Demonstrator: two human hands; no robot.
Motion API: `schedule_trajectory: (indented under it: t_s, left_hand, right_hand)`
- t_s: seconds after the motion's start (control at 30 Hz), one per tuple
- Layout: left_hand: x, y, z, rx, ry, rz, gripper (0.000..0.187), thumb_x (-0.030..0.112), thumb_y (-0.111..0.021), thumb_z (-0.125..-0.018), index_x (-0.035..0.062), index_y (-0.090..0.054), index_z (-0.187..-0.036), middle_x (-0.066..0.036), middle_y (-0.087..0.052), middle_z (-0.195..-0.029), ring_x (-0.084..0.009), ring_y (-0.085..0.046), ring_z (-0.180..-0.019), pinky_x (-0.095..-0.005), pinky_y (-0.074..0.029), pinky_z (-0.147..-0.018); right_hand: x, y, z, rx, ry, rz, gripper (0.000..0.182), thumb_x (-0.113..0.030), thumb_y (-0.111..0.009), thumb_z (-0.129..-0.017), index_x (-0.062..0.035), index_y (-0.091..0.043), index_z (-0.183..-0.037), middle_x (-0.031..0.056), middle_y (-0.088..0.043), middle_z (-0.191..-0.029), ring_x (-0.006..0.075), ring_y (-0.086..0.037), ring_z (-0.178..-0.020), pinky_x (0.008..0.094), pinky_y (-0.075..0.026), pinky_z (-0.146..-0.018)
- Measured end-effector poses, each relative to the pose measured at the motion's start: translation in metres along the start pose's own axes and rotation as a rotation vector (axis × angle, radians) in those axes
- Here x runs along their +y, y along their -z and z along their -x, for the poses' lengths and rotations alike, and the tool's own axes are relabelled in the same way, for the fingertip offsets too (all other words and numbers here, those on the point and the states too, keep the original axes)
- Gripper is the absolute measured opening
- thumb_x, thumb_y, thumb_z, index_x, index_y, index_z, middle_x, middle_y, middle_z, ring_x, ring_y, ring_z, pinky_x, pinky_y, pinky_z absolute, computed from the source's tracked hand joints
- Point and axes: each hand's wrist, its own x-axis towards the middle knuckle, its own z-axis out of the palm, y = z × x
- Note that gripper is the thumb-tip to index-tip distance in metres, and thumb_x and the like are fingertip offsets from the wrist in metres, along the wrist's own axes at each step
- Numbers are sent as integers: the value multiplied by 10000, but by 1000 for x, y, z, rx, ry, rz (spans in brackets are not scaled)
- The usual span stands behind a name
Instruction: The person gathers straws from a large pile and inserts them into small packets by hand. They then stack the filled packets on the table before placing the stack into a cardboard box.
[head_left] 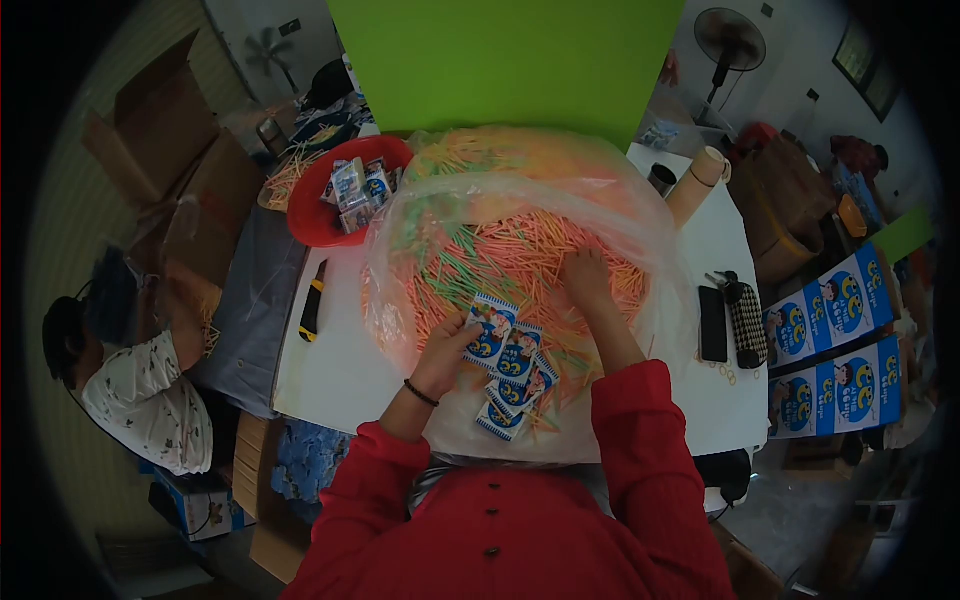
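A large clear plastic bag [665, 240] lies open on the white table, full of thin pink, orange and green sticks [500, 245]. My left hand [443, 352], with a dark bracelet at the wrist, is closed on a blue and white packet [490, 328] in front of the bag's opening. More such packets [522, 385] overlap just below and to the right of it. On the right, my right hand [586, 277] reaches into the sticks; its fingertips are partly hidden among them, and its grip is unclear.
A red basin [310, 205] of packets stands at the back left, a yellow-black cutter [313, 300] in front of it. A phone [713, 325], patterned pouch [746, 322] and tan cylinder [697, 187] are at right. Another person [150, 405] sits at far left. Blue boxes [838, 390] stand far right.
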Motion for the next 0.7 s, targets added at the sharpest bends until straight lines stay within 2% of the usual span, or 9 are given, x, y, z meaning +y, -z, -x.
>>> schedule_trajectory:
  t_s: [0.07,0.17,0.23,0.33,0.37,0.43,0.53,0.63,0.7]
  left_hand:
    - [-3,0,-1,-12,-24,7,234,81,-551,-935,36,-580,-1163,-65,-680,-1004,-145,-670,-863,-276,-564,-694]
    - [-4,3,1,-33,-12,-12,242,75,-546,-934,36,-582,-1170,-67,-680,-1011,-144,-669,-853,-277,-565,-691]
    - [-8,7,2,-41,-29,-22,196,95,-565,-936,31,-606,-1117,-57,-675,-1025,-142,-656,-898,-291,-541,-774]
    - [-8,5,1,-38,-31,-18,192,89,-560,-938,32,-610,-1113,-55,-676,-1021,-141,-656,-896,-291,-540,-778]
    - [-7,5,1,-38,-26,-20,192,89,-560,-938,32,-610,-1113,-55,-676,-1021,-141,-656,-896,-291,-540,-778]
    - [-4,3,1,-20,6,-23,186,86,-554,-940,33,-613,-1108,-56,-675,-1024,-143,-658,-902,-293,-539,-784]
    - [-2,4,4,16,-110,-54,187,85,-548,-942,32,-608,-1111,-57,-674,-1026,-141,-658,-909,-290,-544,-786]
    - [-1,18,9,51,-147,-53,192,86,-545,-945,31,-601,-1119,-60,-672,-1033,-134,-657,-917,-286,-550,-784]
    - [-5,24,9,59,-168,-30,193,87,-544,-945,31,-598,-1121,-59,-671,-1031,-130,-657,-910,-284,-552,-777]
  right_hand:
    - [5,-11,4,-6,40,81,195,-178,-648,-787,-30,-632,-913,172,-602,-980,333,-543,-1023,432,-430,-880]
    - [16,-10,16,76,136,-167,156,-155,-632,-802,-22,-609,-881,169,-610,-933,339,-565,-955,418,-453,-818]
    - [19,2,26,11,-42,-558,136,-128,-629,-794,-12,-581,-847,182,-614,-909,357,-577,-879,437,-463,-754]
    - [18,12,29,-6,-88,-677,125,-104,-623,-800,-14,-581,-877,184,-617,-937,371,-581,-860,447,-469,-729]
    - [18,15,27,-7,-93,-679,125,-104,-623,-800,-14,-581,-877,184,-617,-937,371,-581,-860,447,-469,-729]
    - [28,18,23,106,212,-643,186,-70,-618,-789,-41,-619,-973,174,-626,-970,373,-589,-921,431,-481,-751]
    - [50,35,22,58,58,-621,296,-43,-620,-768,-79,-644,-1060,151,-635,-1015,353,-604,-969,415,-490,-800]
    - [66,56,24,-190,72,-538,422,-15,-619,-748,-111,-625,-1159,137,-620,-1100,339,-582,-1058,408,-472,-882]
    - [58,61,31,-158,135,-367,424,-12,-622,-739,-93,-610,-1156,140,-603,-1133,341,-563,-1083,410,-454,-912]
